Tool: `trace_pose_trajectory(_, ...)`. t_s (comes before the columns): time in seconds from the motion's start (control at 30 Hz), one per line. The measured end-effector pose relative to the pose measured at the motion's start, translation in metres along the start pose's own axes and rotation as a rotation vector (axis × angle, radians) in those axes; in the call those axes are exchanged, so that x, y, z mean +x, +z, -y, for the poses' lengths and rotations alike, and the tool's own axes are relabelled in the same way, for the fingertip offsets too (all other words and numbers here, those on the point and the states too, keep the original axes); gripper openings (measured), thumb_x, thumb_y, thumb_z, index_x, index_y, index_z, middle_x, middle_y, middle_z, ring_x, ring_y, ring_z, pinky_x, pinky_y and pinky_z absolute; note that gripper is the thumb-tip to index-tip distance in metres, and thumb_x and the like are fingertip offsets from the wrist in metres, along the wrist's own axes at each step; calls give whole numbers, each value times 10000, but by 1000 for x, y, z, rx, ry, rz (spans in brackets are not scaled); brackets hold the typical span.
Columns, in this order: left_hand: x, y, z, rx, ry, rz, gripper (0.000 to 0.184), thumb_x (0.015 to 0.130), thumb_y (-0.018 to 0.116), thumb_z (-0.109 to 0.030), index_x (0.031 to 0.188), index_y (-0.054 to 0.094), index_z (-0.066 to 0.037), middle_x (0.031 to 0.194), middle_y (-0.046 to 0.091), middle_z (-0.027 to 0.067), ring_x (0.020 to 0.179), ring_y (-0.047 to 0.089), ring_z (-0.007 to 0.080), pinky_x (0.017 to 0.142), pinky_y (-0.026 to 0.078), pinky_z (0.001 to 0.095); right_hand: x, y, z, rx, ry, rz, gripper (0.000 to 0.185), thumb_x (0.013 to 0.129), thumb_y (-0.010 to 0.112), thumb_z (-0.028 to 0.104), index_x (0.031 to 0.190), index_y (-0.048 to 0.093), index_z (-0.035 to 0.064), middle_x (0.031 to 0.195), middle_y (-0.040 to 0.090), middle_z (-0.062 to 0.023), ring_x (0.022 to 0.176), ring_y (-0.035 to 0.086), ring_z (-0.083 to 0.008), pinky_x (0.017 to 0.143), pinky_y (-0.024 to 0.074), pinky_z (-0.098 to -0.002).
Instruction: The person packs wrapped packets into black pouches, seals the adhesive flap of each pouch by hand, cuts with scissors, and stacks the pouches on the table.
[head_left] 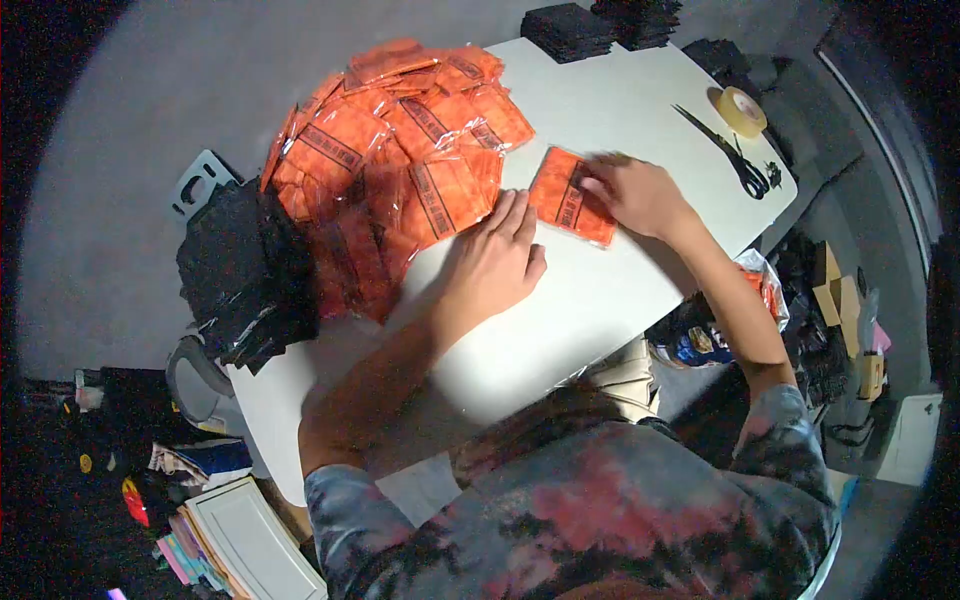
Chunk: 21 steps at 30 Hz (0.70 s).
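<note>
Resting on the white desk (560, 320), the left hand (493, 265) lies flat with fingers extended and thumb apart, its fingertips between the heap and a single orange packet (560, 200). The right hand (638, 197) curls over that flat-lying packet's far right part; whether it grips, I cannot tell. Leftward sits a black plastic bundle (245, 270), against the heap of orange packets (350, 150). Farther right lie black scissors (741, 165) near a tape roll (745, 123); black stacks (568, 33) stand at the far edge.
</note>
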<state>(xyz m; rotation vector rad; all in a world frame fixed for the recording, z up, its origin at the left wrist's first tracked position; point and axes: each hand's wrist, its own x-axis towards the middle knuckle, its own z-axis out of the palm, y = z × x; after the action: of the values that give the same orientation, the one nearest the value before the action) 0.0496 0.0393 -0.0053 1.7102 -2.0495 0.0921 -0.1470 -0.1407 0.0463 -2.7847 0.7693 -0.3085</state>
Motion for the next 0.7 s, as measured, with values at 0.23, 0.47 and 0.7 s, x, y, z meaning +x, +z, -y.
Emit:
trace_pose_trajectory(0.23,3,1,1,-41,47,17,529,988,573,-220,1399,532,111,1479,527,295,1423,472,426,1180,401,475,-63,-23,51,-508,286,147,499,1004,575,438,725,769,71,726,718,-213,714,752,-365,664,604,-463)
trace_pose_trajectory(0.47,4,-1,-1,-68,128,17,456,999,569,-186,1363,584,89,1442,580,253,1403,506,392,1168,417,469,-41,12,3,-267,-160,-156,567,1021,521,531,1340,618,73,1396,577,-209,1347,507,-420,1031,489,-532)
trace_pose_trajectory(0.7,5,1,-1,-102,156,40,445,1007,578,-211,1358,602,62,1436,593,239,1386,534,357,1158,423,475,-45,47,18,-173,-145,-12,679,1048,425,541,1570,416,107,1662,309,-208,1525,261,-480,1228,221,-610)
